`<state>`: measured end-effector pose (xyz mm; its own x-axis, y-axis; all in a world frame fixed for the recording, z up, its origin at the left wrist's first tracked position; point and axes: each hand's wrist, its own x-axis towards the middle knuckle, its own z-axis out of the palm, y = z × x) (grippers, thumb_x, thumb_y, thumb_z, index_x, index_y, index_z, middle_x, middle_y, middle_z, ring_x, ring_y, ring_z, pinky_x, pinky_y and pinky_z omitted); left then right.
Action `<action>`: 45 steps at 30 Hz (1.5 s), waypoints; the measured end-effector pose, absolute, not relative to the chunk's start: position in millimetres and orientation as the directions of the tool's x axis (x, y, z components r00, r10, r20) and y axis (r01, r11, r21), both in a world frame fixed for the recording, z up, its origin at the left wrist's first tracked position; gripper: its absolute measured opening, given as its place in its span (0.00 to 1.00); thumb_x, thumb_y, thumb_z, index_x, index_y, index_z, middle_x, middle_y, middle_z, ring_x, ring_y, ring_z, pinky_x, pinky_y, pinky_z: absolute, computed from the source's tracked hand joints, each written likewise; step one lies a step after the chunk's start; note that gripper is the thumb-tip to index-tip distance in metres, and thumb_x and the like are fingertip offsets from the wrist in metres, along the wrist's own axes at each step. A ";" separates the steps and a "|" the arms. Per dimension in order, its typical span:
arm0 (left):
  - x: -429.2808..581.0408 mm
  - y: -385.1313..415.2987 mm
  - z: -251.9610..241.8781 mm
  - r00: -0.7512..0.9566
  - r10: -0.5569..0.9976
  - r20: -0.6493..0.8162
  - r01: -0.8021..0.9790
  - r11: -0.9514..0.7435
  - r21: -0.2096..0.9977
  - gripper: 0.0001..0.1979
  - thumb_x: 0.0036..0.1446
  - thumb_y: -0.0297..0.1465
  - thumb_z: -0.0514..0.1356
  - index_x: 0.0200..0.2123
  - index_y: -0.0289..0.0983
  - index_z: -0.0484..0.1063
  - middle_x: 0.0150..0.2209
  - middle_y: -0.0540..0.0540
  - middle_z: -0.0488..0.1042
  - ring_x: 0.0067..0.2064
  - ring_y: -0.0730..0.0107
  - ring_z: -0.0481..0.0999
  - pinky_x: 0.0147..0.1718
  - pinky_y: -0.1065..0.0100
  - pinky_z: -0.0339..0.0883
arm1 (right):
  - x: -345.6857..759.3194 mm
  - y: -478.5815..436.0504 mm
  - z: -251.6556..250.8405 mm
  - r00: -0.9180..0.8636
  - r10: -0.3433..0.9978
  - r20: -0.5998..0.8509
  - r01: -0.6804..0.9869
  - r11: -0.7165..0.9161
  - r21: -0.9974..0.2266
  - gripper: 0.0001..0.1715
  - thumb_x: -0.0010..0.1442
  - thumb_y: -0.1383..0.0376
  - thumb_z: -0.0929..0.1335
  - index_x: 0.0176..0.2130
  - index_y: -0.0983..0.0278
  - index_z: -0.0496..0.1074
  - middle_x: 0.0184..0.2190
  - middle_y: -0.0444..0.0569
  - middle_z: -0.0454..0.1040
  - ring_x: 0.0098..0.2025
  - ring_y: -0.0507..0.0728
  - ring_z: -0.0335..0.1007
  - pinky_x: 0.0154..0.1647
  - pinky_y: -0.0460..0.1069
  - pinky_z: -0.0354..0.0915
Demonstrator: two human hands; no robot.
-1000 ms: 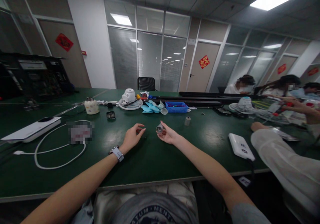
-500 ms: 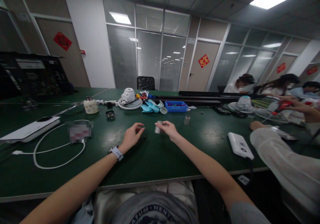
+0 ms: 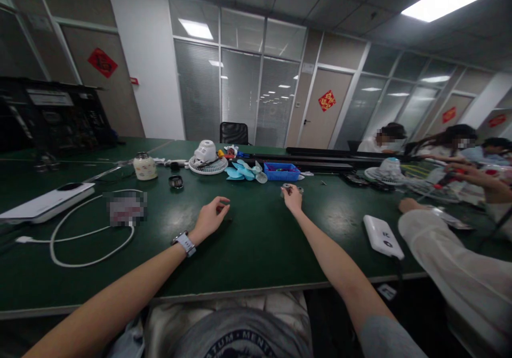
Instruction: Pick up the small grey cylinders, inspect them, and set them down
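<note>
My right hand (image 3: 292, 200) is closed on a small silver metal cylinder that looks like a small electric motor (image 3: 285, 188); my fingers cover most of it. Right beside it, partly hidden behind the hand, stands a second such cylinder (image 3: 301, 190). Whether the two touch, I cannot tell. My left hand (image 3: 210, 217) rests over the green tabletop with fingers curved and apart from the thumb, holding nothing. Close to its thumb side lies a tiny dark piece (image 3: 229, 220), too small to name.
Behind the hands are a blue tray (image 3: 281, 172), light-blue fan blades (image 3: 242, 171) and a white fan (image 3: 205, 158). A power bank (image 3: 383, 236) lies to the right, near a co-worker's sleeve (image 3: 444, 256). A white cable (image 3: 54, 251) loops at the left.
My right hand has moved right and away from me, carrying the small motor to beside the other cylinder. My left hand has stayed nearly where it was.
</note>
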<state>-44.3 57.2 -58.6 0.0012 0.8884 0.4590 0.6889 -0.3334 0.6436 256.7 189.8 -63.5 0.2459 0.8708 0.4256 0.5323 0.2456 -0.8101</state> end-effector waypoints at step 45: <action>-42.9 56.7 -54.4 -0.106 0.903 0.417 0.732 -0.213 0.647 0.16 0.56 0.35 0.43 0.18 0.38 0.55 0.18 0.52 0.58 0.23 0.71 0.61 0.25 0.69 0.47 | 280.8 198.5 -36.2 0.085 0.683 0.725 0.924 0.217 -0.314 0.14 0.62 0.61 0.64 0.37 0.59 0.80 0.46 0.52 0.75 0.53 0.63 0.56 0.53 0.57 0.46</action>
<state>-42.9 56.7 -54.4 -0.1058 0.9027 0.4170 0.7325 -0.2129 0.6466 280.8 198.5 -36.2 0.0854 0.6830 0.7254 0.9243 0.2174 -0.3136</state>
